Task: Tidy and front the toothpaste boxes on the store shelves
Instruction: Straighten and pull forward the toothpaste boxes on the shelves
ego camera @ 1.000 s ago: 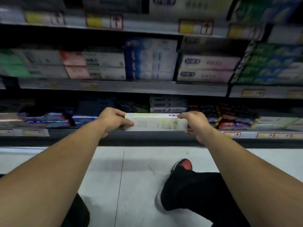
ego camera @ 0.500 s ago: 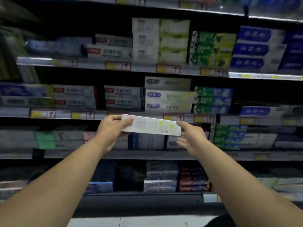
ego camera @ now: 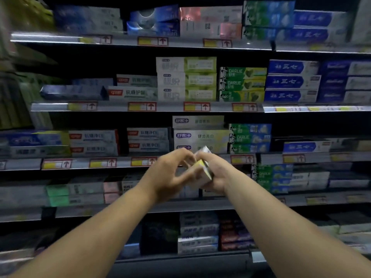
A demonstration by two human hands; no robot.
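Toothpaste box (ego camera: 201, 169), white with a yellow end, lettering blurred: held end-on before the shelves (ego camera: 112, 106). Right hand (ego camera: 217, 173) has its fingers wrapped round it. Left hand (ego camera: 170, 177) has its fingers curved at the upper end, grip unclear. Green boxes (ego camera: 243, 84) read DARLIE. Price tags (ego camera: 196, 106) bear arrows.

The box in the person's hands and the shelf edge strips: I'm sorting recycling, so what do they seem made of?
The held box: likely printed paperboard, slightly glossy; flat white-and-yellow faces meet at crisp folded edges, though blurred. The shelf edge strip: pale grey with a glare streak, so painted metal or glossy plastic; cannot tell which.
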